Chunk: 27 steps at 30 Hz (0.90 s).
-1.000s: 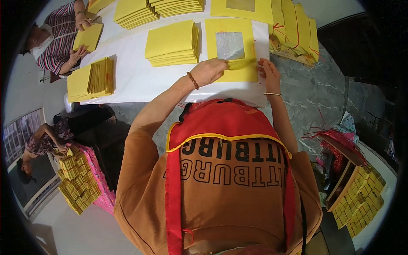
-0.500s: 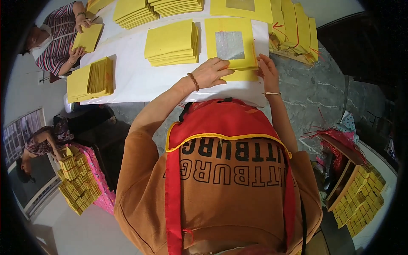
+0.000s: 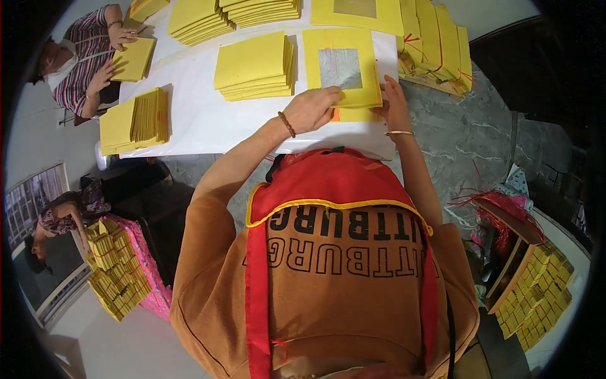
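A yellow paper sheet with a silver square [image 3: 341,68] lies near the table's front right edge. My left hand [image 3: 314,108] is closed on its near edge, fingers curled and thumb underneath. That edge is lifted slightly over another yellow layer [image 3: 360,115] with an orange mark. At the near right corner, my right hand [image 3: 394,104] grips the sheet's side between thumb and fingers; part of the grip is hidden. Left of the sheet sits a stack of folded yellow papers [image 3: 252,66], which neither hand touches.
More yellow stacks [image 3: 199,19] stand at the back of the white table [image 3: 196,120], another [image 3: 129,120] at its left corner. Tied yellow bundles [image 3: 435,44] sit off its right side. A co-worker's hands [image 3: 101,79] rest on a yellow packet [image 3: 134,60]. Another person bends over bundles [image 3: 117,265] at lower left.
My left hand has curled its fingers more at the sheet's near edge, and that edge has come slightly nearer. My right hand has shifted a little down the side. The co-worker's hands have moved on their packet.
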### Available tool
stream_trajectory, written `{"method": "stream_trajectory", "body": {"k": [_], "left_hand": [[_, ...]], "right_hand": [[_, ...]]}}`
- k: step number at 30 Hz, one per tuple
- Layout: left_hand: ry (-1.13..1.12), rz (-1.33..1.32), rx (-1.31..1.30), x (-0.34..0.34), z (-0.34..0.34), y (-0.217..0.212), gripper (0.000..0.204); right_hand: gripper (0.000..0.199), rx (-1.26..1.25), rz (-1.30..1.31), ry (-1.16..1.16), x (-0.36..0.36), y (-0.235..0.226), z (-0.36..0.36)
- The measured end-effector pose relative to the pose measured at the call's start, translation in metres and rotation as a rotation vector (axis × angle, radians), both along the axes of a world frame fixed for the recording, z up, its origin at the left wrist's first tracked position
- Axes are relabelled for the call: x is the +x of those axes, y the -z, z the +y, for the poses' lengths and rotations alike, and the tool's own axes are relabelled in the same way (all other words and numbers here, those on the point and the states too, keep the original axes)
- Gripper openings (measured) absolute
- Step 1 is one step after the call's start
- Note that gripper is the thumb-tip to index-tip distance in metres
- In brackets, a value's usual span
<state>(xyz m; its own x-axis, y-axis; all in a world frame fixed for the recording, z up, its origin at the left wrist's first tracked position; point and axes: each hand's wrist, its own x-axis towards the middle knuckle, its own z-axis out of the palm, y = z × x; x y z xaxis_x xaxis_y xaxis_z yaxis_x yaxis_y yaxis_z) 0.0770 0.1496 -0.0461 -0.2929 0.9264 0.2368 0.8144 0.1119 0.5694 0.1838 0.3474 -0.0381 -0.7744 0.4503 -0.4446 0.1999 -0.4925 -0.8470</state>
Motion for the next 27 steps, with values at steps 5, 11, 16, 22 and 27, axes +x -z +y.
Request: {"method": "stream_trajectory", "body": {"k": [5, 11, 16, 22, 27], "left_hand": [[-0.043, 0.225, -0.034, 0.016, 0.005, -0.001, 0.051], [-0.084, 0.208, -0.042, 0.020, 0.005, -0.002, 0.050], [-0.131, 0.019, 0.126, 0.005, 0.015, -0.022, 0.053], [-0.457, -0.058, 0.463, -0.061, 0.040, -0.067, 0.088], [-0.311, -0.803, 0.354, -0.059, 0.045, -0.060, 0.093]], "right_hand": [[0.055, 0.121, -0.003, 0.129, -0.013, 0.023, 0.003], [0.047, -0.047, 0.021, -0.071, -0.011, 0.023, 0.007], [0.037, 0.156, 0.104, -0.245, -0.002, -0.008, 0.010], [0.037, 0.825, 0.089, -0.485, 0.019, -0.095, 0.028], [0.040, 1.294, -0.123, -0.540, 0.024, -0.093, 0.021]]}}
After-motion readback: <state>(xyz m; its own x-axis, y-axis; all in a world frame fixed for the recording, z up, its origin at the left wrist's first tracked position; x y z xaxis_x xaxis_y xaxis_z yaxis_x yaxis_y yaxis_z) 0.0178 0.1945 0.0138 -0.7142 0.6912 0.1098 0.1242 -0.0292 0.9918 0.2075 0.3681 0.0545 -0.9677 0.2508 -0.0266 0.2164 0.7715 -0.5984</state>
